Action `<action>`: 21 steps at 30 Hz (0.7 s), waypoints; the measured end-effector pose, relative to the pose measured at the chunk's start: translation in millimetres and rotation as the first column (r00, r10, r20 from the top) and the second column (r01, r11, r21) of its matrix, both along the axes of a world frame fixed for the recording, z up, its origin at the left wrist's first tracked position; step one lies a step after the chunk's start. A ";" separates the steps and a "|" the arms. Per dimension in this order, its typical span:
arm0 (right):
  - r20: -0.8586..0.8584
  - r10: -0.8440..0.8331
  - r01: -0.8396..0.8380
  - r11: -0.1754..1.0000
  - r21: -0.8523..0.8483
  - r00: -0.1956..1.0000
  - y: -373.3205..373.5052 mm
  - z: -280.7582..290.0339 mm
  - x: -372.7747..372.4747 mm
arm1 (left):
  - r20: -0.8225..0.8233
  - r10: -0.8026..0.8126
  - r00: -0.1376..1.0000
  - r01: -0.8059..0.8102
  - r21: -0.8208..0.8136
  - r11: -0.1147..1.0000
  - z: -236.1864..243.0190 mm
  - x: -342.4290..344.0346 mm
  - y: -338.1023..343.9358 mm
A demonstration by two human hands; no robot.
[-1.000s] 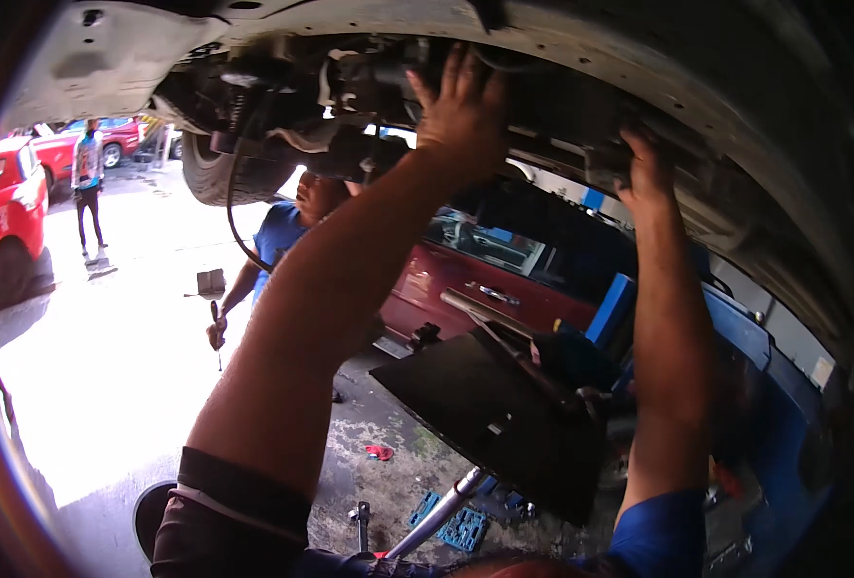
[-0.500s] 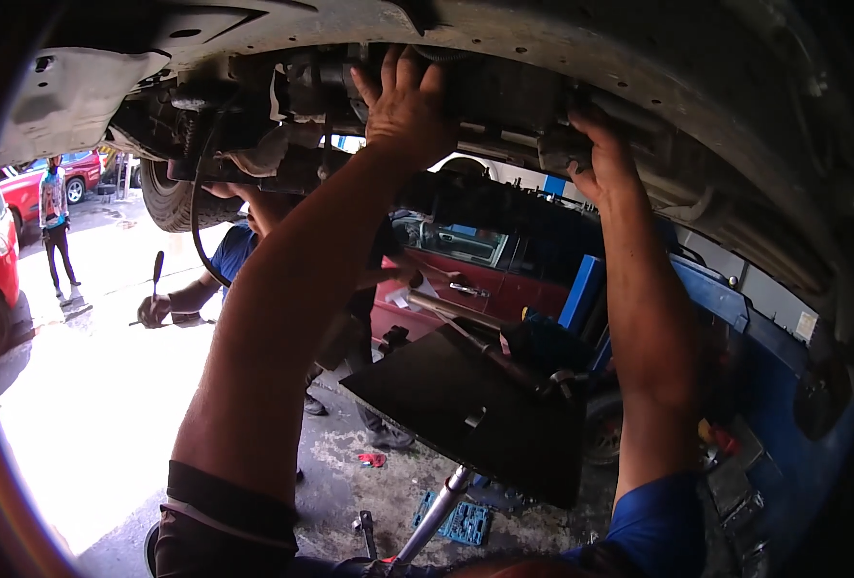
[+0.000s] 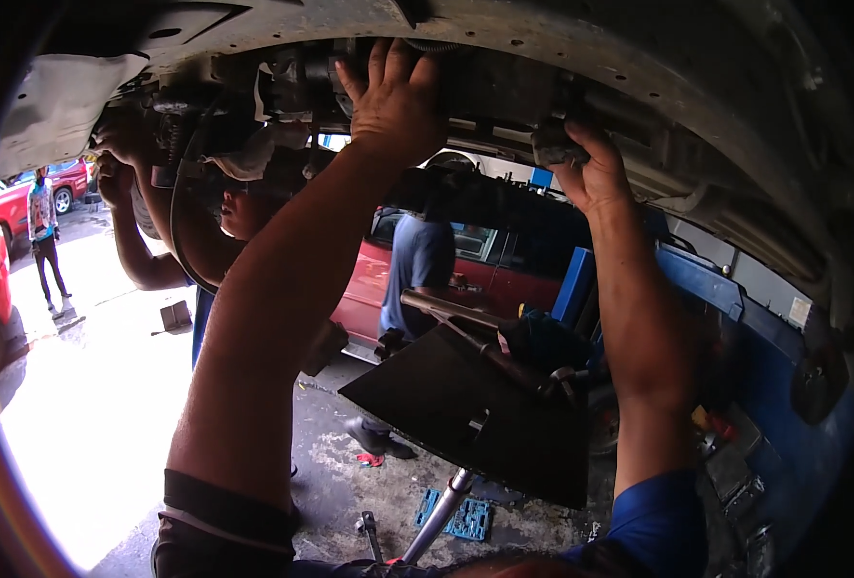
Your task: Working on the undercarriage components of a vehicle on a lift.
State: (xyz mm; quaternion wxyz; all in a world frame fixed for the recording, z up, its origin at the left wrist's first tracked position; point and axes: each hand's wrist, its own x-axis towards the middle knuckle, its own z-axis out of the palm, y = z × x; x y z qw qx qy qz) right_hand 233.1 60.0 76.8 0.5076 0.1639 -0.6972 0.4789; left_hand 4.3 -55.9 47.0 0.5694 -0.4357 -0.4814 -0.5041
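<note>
Both my arms reach up under a raised vehicle. My left hand (image 3: 396,111) lies against a dark part of the underside, its fingers spread and pointing upward. To the right, my right hand (image 3: 596,171) is closed around a dark, rounded knob-like part (image 3: 554,144) that hangs from the underbody (image 3: 514,91); some of its fingers are hidden behind that part. A corrugated hose (image 3: 434,45) shows just above my left fingertips. Below my hands, a black flat plate (image 3: 446,400) sits tilted on a silver jack post (image 3: 437,520).
On the left, a co-worker's hands (image 3: 123,144) reach up to the underside near a hanging black cable (image 3: 178,222). Another person (image 3: 417,260) stands beside a red car (image 3: 360,289). Metal bars and tools lie on the plate. A blue tool case (image 3: 461,515) and a ratchet-like tool (image 3: 370,535) are on the floor.
Both my hands have shifted slightly left in the picture. The co-worker at the left has raised both hands to the underside. The person by the red car has changed position.
</note>
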 end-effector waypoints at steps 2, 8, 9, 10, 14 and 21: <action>0.003 -0.043 0.043 0.999 -0.006 0.999 10.6 3.6 10.4 | -0.029 -0.043 0.999 0.044 0.036 0.998 1.1 2.6 2.7; 0.167 -0.195 0.221 0.963 -0.155 0.967 -31.8 0.8 1.6 | -0.062 -0.029 0.998 0.035 0.097 0.995 -8.9 -6.2 9.4; 0.173 -0.195 0.222 0.963 -0.154 0.965 -29.4 2.0 -1.5 | -0.058 -0.041 0.997 0.045 0.073 0.996 -8.1 -4.2 11.2; 0.114 -0.286 0.302 0.941 -0.155 0.951 -24.7 4.8 -4.5 | -0.060 -0.057 0.997 0.062 0.082 0.995 -5.6 -2.3 12.6; -0.005 -0.341 0.329 0.911 -0.249 0.940 -27.6 4.8 -14.6 | -0.060 -0.059 0.996 0.064 0.082 0.995 -7.7 -4.1 13.7; -0.082 -0.383 0.359 0.908 -0.215 0.920 -23.7 5.8 -17.8 | -0.201 -0.234 0.951 0.264 0.137 0.955 -23.9 -11.1 5.9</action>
